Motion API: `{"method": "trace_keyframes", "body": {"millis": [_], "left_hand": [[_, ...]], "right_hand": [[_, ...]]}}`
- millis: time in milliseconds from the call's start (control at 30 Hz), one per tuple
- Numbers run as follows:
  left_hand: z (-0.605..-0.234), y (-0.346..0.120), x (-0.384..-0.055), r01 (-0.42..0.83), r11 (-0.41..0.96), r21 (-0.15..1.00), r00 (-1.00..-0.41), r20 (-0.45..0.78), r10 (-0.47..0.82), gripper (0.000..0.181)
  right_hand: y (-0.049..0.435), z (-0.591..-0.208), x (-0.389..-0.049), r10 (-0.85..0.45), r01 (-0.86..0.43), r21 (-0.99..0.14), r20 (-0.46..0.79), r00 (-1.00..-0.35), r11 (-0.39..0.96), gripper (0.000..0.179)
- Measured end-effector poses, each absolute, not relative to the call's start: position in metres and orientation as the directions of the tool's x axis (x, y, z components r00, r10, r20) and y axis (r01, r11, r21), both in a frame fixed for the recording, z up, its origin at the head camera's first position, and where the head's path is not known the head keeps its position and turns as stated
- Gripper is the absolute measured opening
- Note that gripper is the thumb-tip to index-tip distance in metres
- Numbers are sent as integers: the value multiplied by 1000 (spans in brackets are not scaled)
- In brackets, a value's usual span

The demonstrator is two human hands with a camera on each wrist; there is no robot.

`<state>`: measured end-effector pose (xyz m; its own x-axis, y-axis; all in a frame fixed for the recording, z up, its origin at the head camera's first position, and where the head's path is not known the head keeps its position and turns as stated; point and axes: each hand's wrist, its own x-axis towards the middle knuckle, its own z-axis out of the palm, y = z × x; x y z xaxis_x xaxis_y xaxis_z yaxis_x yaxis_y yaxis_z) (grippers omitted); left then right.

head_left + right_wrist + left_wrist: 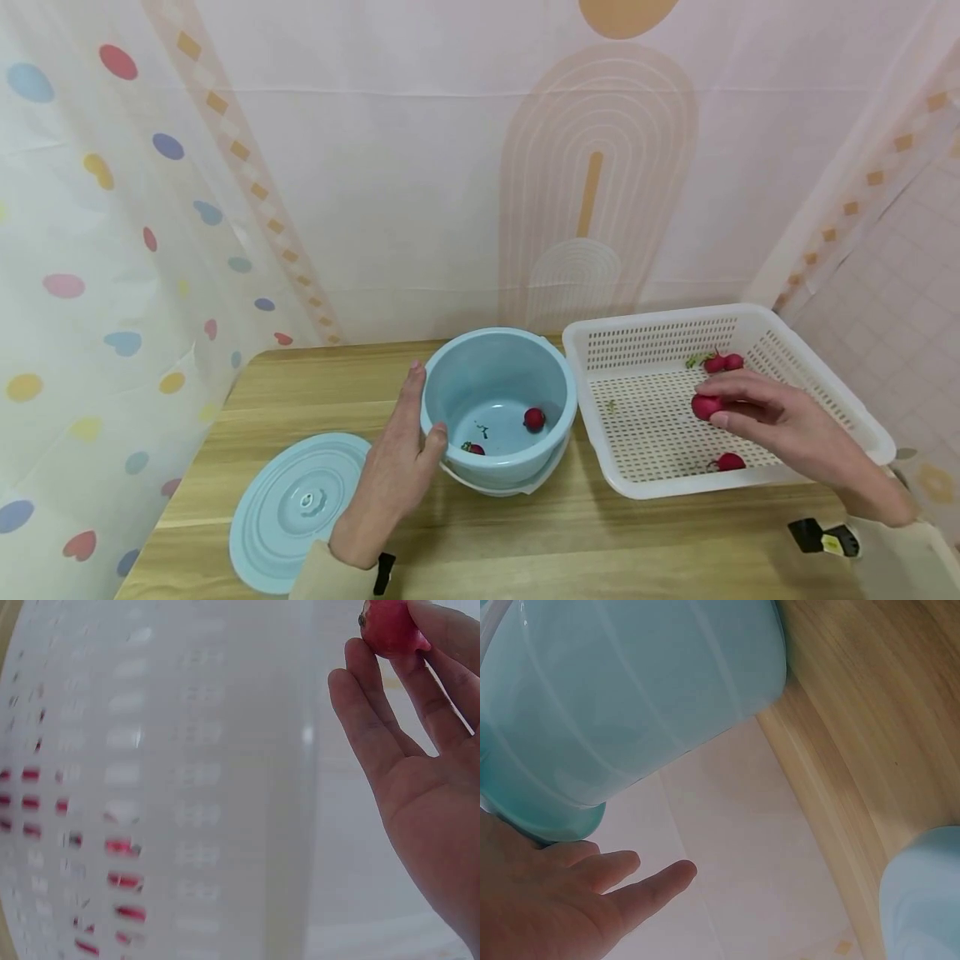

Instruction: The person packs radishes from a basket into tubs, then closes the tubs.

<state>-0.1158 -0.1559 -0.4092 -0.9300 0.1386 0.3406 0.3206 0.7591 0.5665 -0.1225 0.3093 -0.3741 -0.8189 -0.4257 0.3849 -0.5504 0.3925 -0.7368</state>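
My right hand (795, 421) pinches a red radish (705, 407) between thumb and fingertips, over the white slotted basket (592, 425). The right wrist view shows the same radish (390, 630) held by the fingertips above the basket's side. My left hand (397, 467) lies along the left side of a light blue bucket (480, 337), fingers extended, thumb at the rim. Seen from the left wrist, its fingers (652, 892) are straight beside the rim. Inside the bucket lie a radish (534, 419) and another (476, 449) partly hidden behind the near rim.
Other radishes (733, 362) lie at the basket's back, and one more (729, 462) near its front wall. A round light blue lid (270, 508) rests on the wooden table (525, 558), left of the bucket. A patterned curtain (405, 183) hangs behind.
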Motion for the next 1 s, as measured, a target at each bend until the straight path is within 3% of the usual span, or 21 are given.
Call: {"method": "trace_keyframes", "body": {"millis": [300,900,1000], "left_hand": [[-410,-157,-116,312,760,570,-933,336,132,77],[-410,-155,-116,323,761,563,-926,354,131,75],[-410,-155,-116,323,761,563,-927,352,133,75]], "right_hand": [[289,-363,-116,-384,-578,-700,441,-811,419,42],[243,-353,-115,-331,-606,-727,513,-792,322,45],[235,-352,-118,-349,-621,-747,531,-772,239,46]]}}
